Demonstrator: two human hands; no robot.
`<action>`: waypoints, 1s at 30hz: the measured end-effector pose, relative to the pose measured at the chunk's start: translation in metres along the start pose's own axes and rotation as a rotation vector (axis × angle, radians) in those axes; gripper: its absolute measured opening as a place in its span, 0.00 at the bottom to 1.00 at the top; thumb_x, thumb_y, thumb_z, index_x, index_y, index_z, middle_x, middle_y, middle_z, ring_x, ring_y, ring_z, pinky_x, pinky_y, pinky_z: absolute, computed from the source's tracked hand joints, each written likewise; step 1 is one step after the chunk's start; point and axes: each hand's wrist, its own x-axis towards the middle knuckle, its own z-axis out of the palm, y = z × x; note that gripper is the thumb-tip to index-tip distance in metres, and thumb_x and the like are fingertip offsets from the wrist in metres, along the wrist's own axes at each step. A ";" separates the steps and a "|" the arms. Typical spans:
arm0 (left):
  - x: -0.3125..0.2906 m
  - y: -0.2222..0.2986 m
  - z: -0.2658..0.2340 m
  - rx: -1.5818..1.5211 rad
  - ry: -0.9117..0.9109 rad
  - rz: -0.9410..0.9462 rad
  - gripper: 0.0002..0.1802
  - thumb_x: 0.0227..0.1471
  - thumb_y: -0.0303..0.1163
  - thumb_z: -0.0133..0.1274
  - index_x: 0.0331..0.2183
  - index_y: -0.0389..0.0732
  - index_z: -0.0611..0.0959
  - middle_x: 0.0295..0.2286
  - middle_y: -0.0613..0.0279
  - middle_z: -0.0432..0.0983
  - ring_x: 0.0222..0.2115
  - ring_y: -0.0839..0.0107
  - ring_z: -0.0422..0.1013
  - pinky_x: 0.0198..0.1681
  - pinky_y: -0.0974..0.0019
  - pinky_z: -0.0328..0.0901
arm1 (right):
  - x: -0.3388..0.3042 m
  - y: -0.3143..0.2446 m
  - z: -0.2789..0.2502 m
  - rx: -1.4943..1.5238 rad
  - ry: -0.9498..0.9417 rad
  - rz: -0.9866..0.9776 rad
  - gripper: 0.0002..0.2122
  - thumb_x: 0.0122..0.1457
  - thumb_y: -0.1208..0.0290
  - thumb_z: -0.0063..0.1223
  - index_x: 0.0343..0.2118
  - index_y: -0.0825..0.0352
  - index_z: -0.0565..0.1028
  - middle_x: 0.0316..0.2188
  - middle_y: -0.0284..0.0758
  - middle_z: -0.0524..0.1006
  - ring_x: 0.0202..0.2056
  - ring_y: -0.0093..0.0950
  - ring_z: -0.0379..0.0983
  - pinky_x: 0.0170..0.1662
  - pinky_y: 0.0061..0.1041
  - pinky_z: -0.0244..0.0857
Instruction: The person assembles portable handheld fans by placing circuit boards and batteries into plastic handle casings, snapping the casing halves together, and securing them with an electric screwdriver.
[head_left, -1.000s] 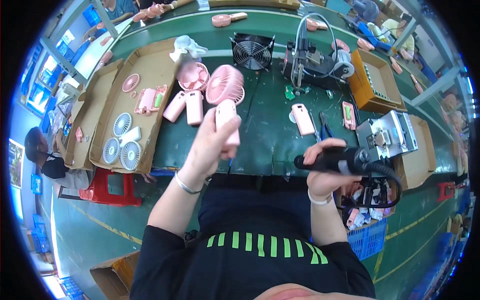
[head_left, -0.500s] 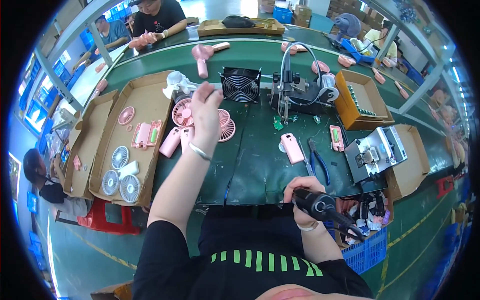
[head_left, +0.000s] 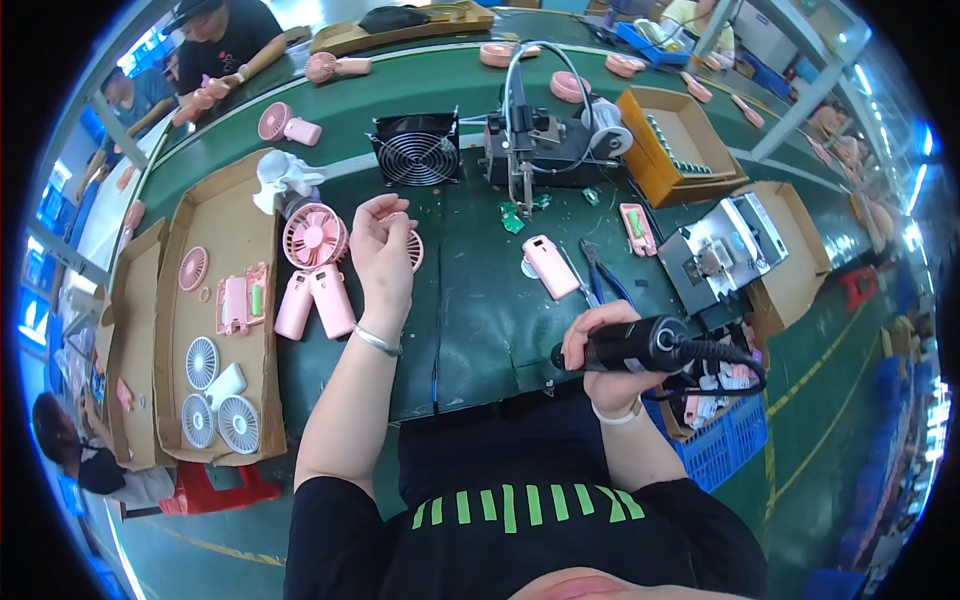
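My right hand (head_left: 606, 350) is wrapped round a black electric screwdriver (head_left: 640, 345), its cable trailing right, over the table's front edge. My left hand (head_left: 383, 245) is curled above the table, partly covering a round pink fan grille (head_left: 415, 250); its fingertips are bent inward and whatever is in them is hidden. Left of that hand lie an assembled-looking pink fan head (head_left: 315, 237) and two pink handle shells (head_left: 314, 303). A single pink handle casing (head_left: 551, 267) rests near blue-handled pliers (head_left: 606, 271). Farther right is an opened pink casing with a green cell inside (head_left: 637, 229).
Cardboard trays (head_left: 265, 335) with white grilles stand at left. A black cooling fan (head_left: 416, 150), a bench machine with a wire spool (head_left: 540, 140) and an orange box (head_left: 670, 145) line the back. A metal fixture (head_left: 725, 260) stands right. Co-workers sit beyond the belt.
The view has shifted and tilted. My left hand has come down and curled beside the pink grilles. My right hand has raised the screwdriver. A pink fan on the belt has moved left.
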 end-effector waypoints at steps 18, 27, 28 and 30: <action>0.007 -0.012 0.002 -0.001 -0.039 -0.060 0.10 0.55 0.22 0.49 0.41 0.34 0.74 0.34 0.62 0.74 0.30 0.79 0.70 0.35 0.78 0.65 | 0.004 0.001 0.002 0.065 0.116 -0.131 0.49 0.41 0.17 0.20 0.30 0.72 0.68 0.12 0.35 0.68 0.13 0.25 0.66 0.20 0.21 0.61; -0.002 -0.022 0.008 0.107 -0.069 -0.050 0.10 0.54 0.24 0.51 0.40 0.34 0.73 0.31 0.60 0.75 0.27 0.77 0.71 0.33 0.74 0.68 | 0.034 -0.009 -0.005 0.072 -0.535 -0.031 0.15 0.47 0.69 0.66 0.24 0.72 0.69 0.12 0.34 0.70 0.13 0.26 0.65 0.17 0.23 0.59; -0.002 -0.025 0.008 0.119 -0.065 -0.055 0.10 0.54 0.23 0.50 0.40 0.34 0.73 0.31 0.60 0.75 0.28 0.76 0.71 0.33 0.74 0.68 | 0.048 -0.004 -0.016 0.104 -0.792 0.031 0.14 0.51 0.68 0.61 0.20 0.72 0.70 0.12 0.34 0.71 0.12 0.28 0.67 0.17 0.24 0.61; -0.003 -0.028 0.006 0.116 -0.054 -0.050 0.10 0.54 0.23 0.49 0.40 0.34 0.73 0.30 0.60 0.75 0.27 0.76 0.71 0.33 0.73 0.68 | 0.055 -0.002 -0.004 0.237 -0.861 0.076 0.15 0.54 0.66 0.57 0.21 0.75 0.71 0.12 0.36 0.71 0.11 0.30 0.66 0.16 0.26 0.60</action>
